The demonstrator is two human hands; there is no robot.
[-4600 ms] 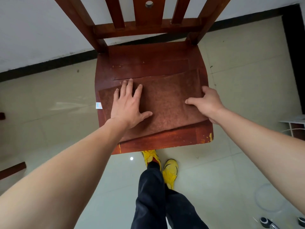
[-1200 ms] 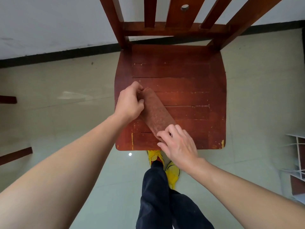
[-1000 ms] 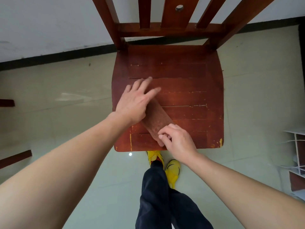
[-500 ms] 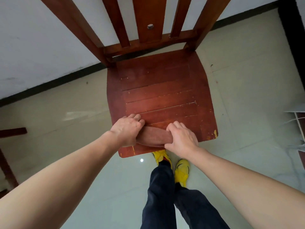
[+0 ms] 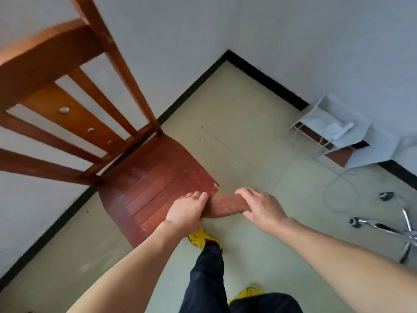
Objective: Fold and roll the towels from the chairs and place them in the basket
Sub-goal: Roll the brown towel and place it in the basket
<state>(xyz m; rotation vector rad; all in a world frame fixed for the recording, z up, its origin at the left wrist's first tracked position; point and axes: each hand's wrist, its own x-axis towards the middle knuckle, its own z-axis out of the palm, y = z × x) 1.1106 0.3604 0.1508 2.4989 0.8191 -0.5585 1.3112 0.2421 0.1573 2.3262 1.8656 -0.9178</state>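
Observation:
A brown towel (image 5: 225,205), rolled into a short cylinder, hangs in the air just off the front right corner of the red wooden chair seat (image 5: 155,177). My left hand (image 5: 186,211) grips its left end and my right hand (image 5: 261,205) grips its right end, fingers curled over the top. Only the middle of the roll shows between my hands. No basket is in view.
The chair's slatted back (image 5: 67,105) rises at the left. A white wire rack (image 5: 325,129) stands in the room's corner at the right, with a cable on the floor and a chrome swivel-chair base (image 5: 397,229) at the far right. My legs and yellow shoes are below.
The flat folded towel was rolled up on the seat. Both hands have now lifted the roll off the seat's front edge, and my view has swung to the right.

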